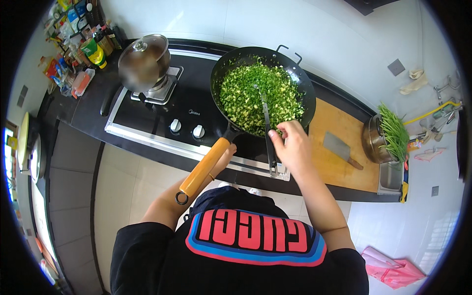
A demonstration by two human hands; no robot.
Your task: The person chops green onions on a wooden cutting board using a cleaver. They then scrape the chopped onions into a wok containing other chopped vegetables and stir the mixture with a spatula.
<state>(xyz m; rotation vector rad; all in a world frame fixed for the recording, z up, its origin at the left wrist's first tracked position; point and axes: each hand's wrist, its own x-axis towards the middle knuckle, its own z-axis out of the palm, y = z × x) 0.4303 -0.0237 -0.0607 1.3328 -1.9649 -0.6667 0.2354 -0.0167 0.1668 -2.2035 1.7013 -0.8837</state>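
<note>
A black wok (312,101) stands on the right of the stove, full of finely chopped greens mixed with pale yellow bits (250,98). Its wooden handle (205,166) points toward me. A spatula (268,123) with a metal shaft and black grip leans across the near rim, its far end in the chopped mix. My right hand (294,145) is at the spatula's grip, thumb against it and fingers curled. Beneath the wok's handle, by the stove's front edge, is my left hand (225,158); the handle covers part of it and its fingers are hidden.
A lidded pot (143,64) sits on the left burner, near two control knobs (187,128). To the right, a cleaver (339,147) lies on a wooden board (322,172). Beyond it, long green stalks (393,130) rest on a metal pot (373,140). Bottles (101,42) crowd the far left corner.
</note>
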